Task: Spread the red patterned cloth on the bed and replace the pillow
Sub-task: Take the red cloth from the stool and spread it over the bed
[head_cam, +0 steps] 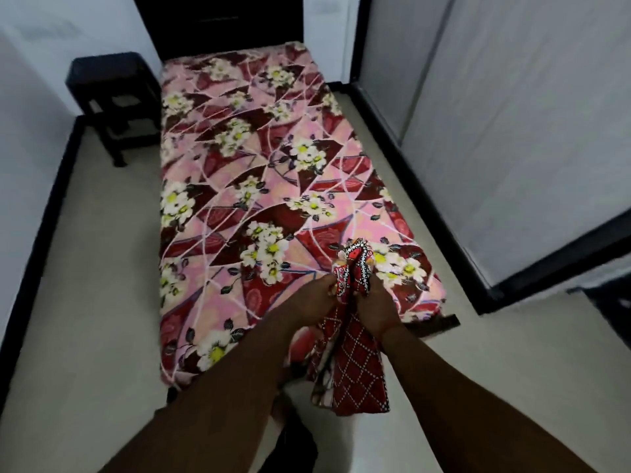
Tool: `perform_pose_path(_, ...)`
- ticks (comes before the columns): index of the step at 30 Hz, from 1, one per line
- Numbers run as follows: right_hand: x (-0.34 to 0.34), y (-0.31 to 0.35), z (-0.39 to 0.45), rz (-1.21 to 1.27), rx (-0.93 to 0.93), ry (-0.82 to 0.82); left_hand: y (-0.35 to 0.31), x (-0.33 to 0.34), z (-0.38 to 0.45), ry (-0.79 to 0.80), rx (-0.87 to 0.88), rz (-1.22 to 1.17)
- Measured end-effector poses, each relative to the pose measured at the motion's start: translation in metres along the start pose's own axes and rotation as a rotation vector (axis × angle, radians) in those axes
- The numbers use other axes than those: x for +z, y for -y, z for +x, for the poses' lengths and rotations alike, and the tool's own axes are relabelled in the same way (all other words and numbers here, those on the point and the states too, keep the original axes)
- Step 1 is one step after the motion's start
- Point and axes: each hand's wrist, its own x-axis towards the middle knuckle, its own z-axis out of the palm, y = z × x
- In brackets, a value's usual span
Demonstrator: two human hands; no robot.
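A narrow bed [239, 172] with a pink and maroon flowered mattress cover runs from the dark headboard toward me. The red patterned cloth [355, 367], bunched and still folded, hangs down over the foot of the bed. My left hand [314, 298] and my right hand [375, 308] grip its top edge side by side, the bunched end sticking up between them. No pillow shows anywhere in view.
A dark stool [112, 97] stands left of the bed head. Black skirting lines the white walls on both sides. Pale floor runs along each side of the bed. A dark object [290, 445] lies on the floor by my feet.
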Motion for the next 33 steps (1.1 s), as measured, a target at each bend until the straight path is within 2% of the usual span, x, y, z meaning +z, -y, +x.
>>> perform_pose_path(6, 0.04, 0.059, 0.083, -0.182, -0.099, 0.108, 0.05, -0.073, 0.037, -0.138, -0.06, 0.021)
perform_pose_path(11, 0.044, 0.112, 0.142, -0.368, -0.301, 0.132, 0.067, -0.13, 0.062, -0.31, -0.082, 0.038)
perform_pose_path(13, 0.034, 0.126, 0.162, -0.475, -0.416, 0.087, 0.078, -0.15, 0.068, -0.392, -0.074, 0.071)
perform_pose_path(17, 0.007, 0.136, 0.201, -0.786, -0.738, -0.137, 0.103, -0.18, 0.066, -0.591, -0.089, 0.147)
perform_pose_path(20, 0.001, 0.114, 0.226, -0.926, -0.908, -0.156, 0.137, -0.174, 0.062, -0.707, -0.112, 0.215)
perform_pose_path(22, 0.007, 0.078, 0.24, -1.027, -0.88, -0.11, 0.173, -0.154, 0.06, -0.675, -0.237, 0.368)
perform_pose_path(24, 0.022, 0.025, 0.252, -1.135, -0.8, 0.003, 0.215, -0.123, 0.059, -0.562, -0.434, 0.55)
perform_pose_path(27, 0.049, -0.066, 0.256, -1.22, -0.696, 0.216, 0.264, -0.064, 0.051, -0.345, -0.551, 0.715)
perform_pose_path(30, 0.071, -0.128, 0.246, -1.2, -0.56, 0.324, 0.293, -0.021, 0.051, -0.207, -0.655, 0.695)
perform_pose_path(33, 0.085, -0.135, 0.242, -1.1, -0.531, 0.351, 0.305, -0.006, 0.07, -0.192, -0.677, 0.607)
